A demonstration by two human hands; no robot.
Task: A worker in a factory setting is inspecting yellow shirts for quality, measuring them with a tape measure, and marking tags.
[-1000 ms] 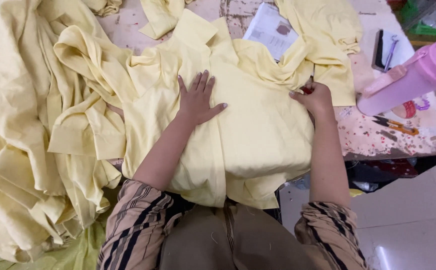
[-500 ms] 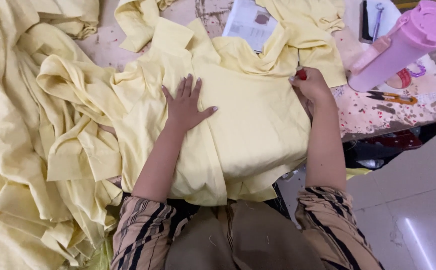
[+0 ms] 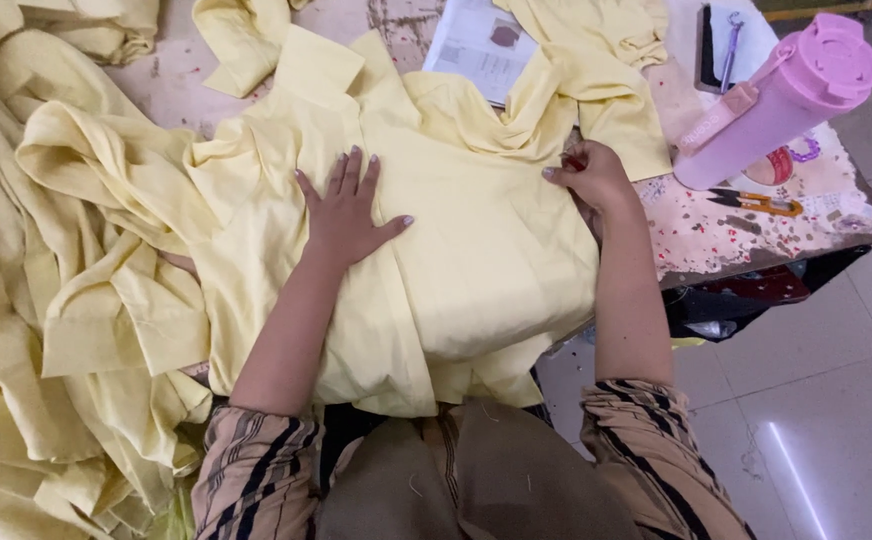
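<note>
Speckled tabletop (image 3: 746, 240) carries a pale yellow garment (image 3: 476, 250) at its near edge. Left hand (image 3: 348, 205) lies flat, fingers spread, on it; right hand (image 3: 591, 175) pinches its right side. Pink bottle (image 3: 776, 100) and scissors (image 3: 756, 202) sit near the right edge.

A garment workshop: heaps of pale yellow cut cloth (image 3: 66, 300) cover a stained worktable (image 3: 746, 235) beside small orange-handled thread snips (image 3: 756, 202).
</note>
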